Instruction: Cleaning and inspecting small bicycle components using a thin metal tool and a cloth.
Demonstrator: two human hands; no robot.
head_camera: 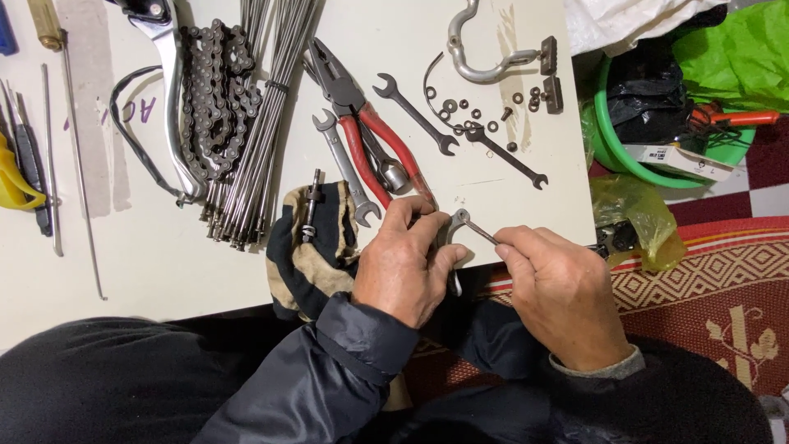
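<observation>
The left hand (404, 261) is hovering just past the near edge of the white table (164, 271), back turned up, with the wrist coming out of a dark jacket sleeve (329, 370). Its fingers are curling and pinching a small grey metal part (450, 234). The right hand (563, 289) is reaching in from the right, also back up. Its thumb and forefinger are pressing together on the handle of a small spanner (475, 228), and the open head of this spanner is sitting against the metal part. Both things are staying in the air beside the near right corner of the table.

On the table four more spanners are lying: one silver (347, 168), one under the pliers (386, 168) and two dark ones (415, 115) (503, 154) toward the right edge. One pair of red-handled pliers (370, 123) is lying between them. One chain (215, 99) is heaped near the far edge, beside one bundle of thin spokes (259, 131) and one brake lever (174, 99). One striped cloth (312, 247) is hanging over the near edge, touching the left hand, with one small bolt (311, 205) on it. Some small washers and nuts (477, 111) are scattered near the far right corner; I cannot count them exactly.
</observation>
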